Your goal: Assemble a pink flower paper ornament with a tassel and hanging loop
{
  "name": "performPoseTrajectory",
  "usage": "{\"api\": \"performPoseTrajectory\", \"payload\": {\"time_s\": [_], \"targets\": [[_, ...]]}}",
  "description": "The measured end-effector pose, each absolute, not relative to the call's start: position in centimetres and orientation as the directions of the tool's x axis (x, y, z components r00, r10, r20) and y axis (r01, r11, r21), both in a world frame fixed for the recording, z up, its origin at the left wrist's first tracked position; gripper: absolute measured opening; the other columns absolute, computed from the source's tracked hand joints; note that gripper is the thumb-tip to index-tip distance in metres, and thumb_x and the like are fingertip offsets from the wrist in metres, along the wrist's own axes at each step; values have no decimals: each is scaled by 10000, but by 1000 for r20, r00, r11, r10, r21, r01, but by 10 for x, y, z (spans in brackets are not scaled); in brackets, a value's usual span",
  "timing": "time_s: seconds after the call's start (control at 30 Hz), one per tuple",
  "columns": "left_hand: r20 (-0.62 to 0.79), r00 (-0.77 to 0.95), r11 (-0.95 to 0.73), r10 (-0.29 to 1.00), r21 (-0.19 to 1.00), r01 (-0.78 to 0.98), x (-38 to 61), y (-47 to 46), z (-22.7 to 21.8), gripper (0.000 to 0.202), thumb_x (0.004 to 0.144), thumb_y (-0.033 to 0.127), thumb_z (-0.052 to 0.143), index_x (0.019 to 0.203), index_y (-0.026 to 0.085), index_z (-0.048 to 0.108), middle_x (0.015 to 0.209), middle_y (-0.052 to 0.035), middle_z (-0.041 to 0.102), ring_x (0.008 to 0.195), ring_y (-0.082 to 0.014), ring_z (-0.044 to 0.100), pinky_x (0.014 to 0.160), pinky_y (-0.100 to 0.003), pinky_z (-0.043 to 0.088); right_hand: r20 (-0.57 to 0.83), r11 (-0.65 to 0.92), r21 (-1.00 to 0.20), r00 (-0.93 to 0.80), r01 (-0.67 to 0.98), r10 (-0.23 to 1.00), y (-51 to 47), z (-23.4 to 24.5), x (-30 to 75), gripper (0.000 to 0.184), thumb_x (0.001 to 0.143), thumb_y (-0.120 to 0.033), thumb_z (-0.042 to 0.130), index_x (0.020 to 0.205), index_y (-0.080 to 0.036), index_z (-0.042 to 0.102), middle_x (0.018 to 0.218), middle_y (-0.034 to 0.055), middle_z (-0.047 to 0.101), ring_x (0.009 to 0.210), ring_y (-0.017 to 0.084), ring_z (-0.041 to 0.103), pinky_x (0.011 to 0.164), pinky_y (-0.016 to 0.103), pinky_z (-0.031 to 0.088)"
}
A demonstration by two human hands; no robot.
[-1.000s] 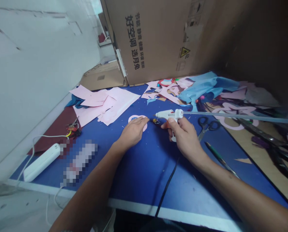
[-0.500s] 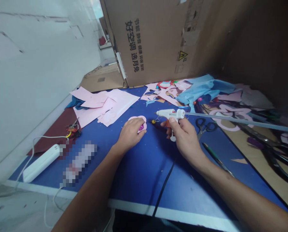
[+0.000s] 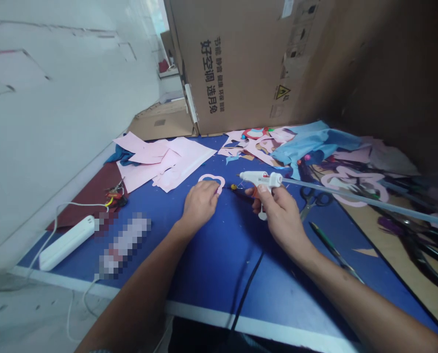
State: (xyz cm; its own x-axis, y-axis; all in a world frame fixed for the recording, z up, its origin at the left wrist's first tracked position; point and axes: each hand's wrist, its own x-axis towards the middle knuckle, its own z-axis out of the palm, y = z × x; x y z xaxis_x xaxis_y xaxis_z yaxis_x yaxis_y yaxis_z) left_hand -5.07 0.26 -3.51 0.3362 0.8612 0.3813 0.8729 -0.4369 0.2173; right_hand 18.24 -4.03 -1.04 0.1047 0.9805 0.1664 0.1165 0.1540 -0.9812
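Observation:
My left hand point(image 3: 199, 206) rests with its fingertips on the lower edge of a pink flower-shaped cutout point(image 3: 212, 178), which has an open middle showing the blue surface. My right hand point(image 3: 283, 218) grips a white hot glue gun point(image 3: 259, 180) by its handle, with a long clear glue stick point(image 3: 366, 201) running out of the back. The gun's nozzle points left, just right of the cutout and not touching it. A small yellow-tipped item point(image 3: 234, 187) lies between the nozzle and the cutout.
The blue work surface point(image 3: 211, 274) holds loose pink sheets point(image 3: 178, 164), black-handled scissors point(image 3: 315, 199), a green-handled tool point(image 3: 332, 251), a white power strip point(image 3: 66, 242) and a blurred object point(image 3: 125, 245). The gun's black cord point(image 3: 248, 287) crosses the near edge. A cardboard box point(image 3: 237, 63) stands behind.
My left hand has shifted toward the near side of the cutout, uncovering its open middle. The glue gun stays in my right hand, and the whole view has tilted slightly.

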Motion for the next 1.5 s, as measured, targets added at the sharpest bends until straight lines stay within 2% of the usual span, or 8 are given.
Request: {"api": "performPoseTrajectory", "payload": {"time_s": [0.17,0.3,0.43,0.67,0.83,1.17,1.37,1.5], "targets": [[372,422,-511,827,184,840,-44,1,-43,321,1040,137,531,1330,190,657,1402,-157,740,1357,-302,674,1178,-485,533,162,151,-983,101,109,982,-39,-12,183,540,1048,-685,582,1002,-181,772,772,34,682,685,193,612,644,333,436],[320,419,-501,850,239,832,-46,2,-44,275,1024,94,496,1218,212,651,1272,-133,774,1239,-284,725,1082,-453,578,161,149,-981,90,120,983,-39,-11,184,543,1053,-677,576,1012,-176,779,775,36,686,688,192,613,654,333,442],[339,386,-489,858,311,815,-47,2,-43,279,1025,94,469,1197,205,658,1174,-119,786,1131,-276,746,1015,-443,596,153,142,-984,94,112,984,-39,-11,185,556,1050,-689,578,1028,-173,785,783,40,693,694,194,618,653,333,450],[382,405,-539,831,369,757,-48,2,-46,394,1038,103,454,1377,206,628,1436,-133,738,1387,-252,675,1202,-456,526,158,146,-982,93,123,983,-39,-11,187,572,1055,-707,566,1036,-183,793,794,50,703,708,203,632,658,336,469],[295,449,-531,843,326,782,-46,3,-46,392,1039,123,468,1385,204,635,1459,-143,728,1412,-267,667,1214,-475,526,169,156,-979,94,134,981,-39,-11,187,576,1052,-714,562,1018,-185,786,813,59,724,702,201,631,663,337,480],[290,444,-522,848,308,795,-41,4,-44,423,1031,146,524,1442,181,618,1564,-161,664,1500,-292,594,1276,-528,462,168,155,-980,93,128,981,-39,-10,186,566,1045,-706,574,1023,-184,791,790,52,712,694,201,630,653,335,481],[329,339,-457,881,412,788,-42,5,-33,397,1038,145,483,1399,196,641,1462,-138,726,1397,-278,663,1218,-485,511,162,149,-980,96,133,982,-39,-11,186,556,1047,-698,572,1020,-187,789,784,51,707,693,202,626,650,336,483],[363,277,-424,890,431,797,-49,3,-26,362,1036,139,467,1318,221,679,1349,-104,781,1280,-270,721,1139,-457,555,151,135,-980,102,149,983,-39,-10,186,557,1041,-705,575,1010,-192,790,783,55,711,698,208,631,649,341,487]]}}
